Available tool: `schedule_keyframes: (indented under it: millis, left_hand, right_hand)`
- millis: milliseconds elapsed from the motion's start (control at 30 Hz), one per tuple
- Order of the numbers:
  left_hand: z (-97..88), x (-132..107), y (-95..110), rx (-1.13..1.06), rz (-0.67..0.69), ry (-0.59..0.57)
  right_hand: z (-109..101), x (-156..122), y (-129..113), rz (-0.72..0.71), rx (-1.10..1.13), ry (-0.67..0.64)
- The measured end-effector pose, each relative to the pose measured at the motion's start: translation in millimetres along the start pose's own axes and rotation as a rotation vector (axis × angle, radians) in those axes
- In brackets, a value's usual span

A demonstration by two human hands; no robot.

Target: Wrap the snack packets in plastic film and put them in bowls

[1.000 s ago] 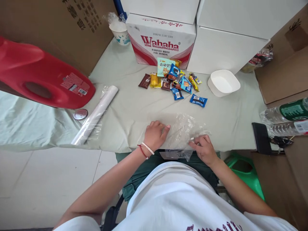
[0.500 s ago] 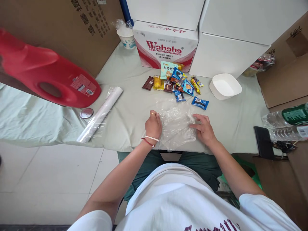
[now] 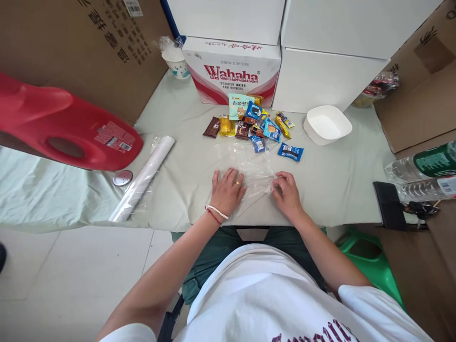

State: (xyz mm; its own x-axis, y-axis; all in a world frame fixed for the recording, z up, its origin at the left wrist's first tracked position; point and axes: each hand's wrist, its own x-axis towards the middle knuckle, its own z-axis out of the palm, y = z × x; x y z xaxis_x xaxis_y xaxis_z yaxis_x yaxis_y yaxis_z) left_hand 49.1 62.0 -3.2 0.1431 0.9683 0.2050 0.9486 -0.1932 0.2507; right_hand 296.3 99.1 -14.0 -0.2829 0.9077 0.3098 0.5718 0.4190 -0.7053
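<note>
Film (image 3: 258, 166), clear and crinkled, lies on bench (image 3: 331, 190) partly beneath left hand (image 3: 227, 194), grip wide; right hand (image 3: 288, 197) curls at its edge, whether pinching cannot tell.

Clear plastic film (image 3: 255, 170): thin, see-through, crinkled, glinting in places
Film's pose: spread loosely, roughly flat
Film's place: on the table (image 3: 335, 190), near its front edge
Film's outline: hard to trace, perhaps a bag
</note>
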Motion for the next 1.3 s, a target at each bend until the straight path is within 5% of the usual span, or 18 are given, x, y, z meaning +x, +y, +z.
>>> schedule_keyframes:
  millis: [167, 233, 300, 367, 500, 633, 767, 867, 1000, 1133, 1300]
  left_hand:
    - [-4.6, -8.7, -5.2, 0.069, -0.067, -0.213]
    - [-6.9, -11.8, -4.0, 0.094, -0.062, -0.259]
    - [-7.9, -13.6, -2.3, 0.106, -0.059, -0.276]
    - [-7.5, -14.9, -1.3, 0.106, -0.039, -0.269]
    - [-6.3, -20.4, -5.8, 0.090, 0.039, -0.257]
    - [-9.6, -30.7, -18.8, 0.110, 0.049, -0.253]
    - [-13.3, -36.2, -29.8, 0.135, -0.024, -0.245]
    - [-13.6, -35.8, -32.5, 0.118, -0.022, -0.240]
    - [-11.1, -38.3, -32.5, 0.087, -0.033, -0.161]
    - [-9.8, -45.5, -32.5, 0.071, -0.011, -0.049]
    - [-14.6, -44.8, -31.7, 0.044, 0.077, -0.121]
  right_hand:
    - [-36.9, -4.2, 28.8, 0.287, 0.068, 0.144]
    - [-51.2, 0.1, 19.9, 0.335, 0.067, 0.251]
    - [-56.9, 8.6, -3.3, 0.231, 0.042, 0.309]
    - [-50.2, 18.9, -32.7, 0.034, 0.023, 0.230]
    - [-11.9, 33.8, -60.9, -0.275, -0.096, -0.241]
    - [4.0, 28.7, -21.0, -0.133, -0.320, -0.369]
    - [-24.1, 16.9, 25.8, -0.096, -0.308, -0.270]
    - [-48.6, 24.9, 36.5, -0.099, -0.243, -0.249]
    - [-59.4, 75.4, 31.9, -0.019, -0.298, -0.181]
    - [-39.8, 152.4, 27.1, 0.025, -0.454, -0.124]
    - [-3.9, 220.5, 29.3, 0.091, -0.624, -0.313]
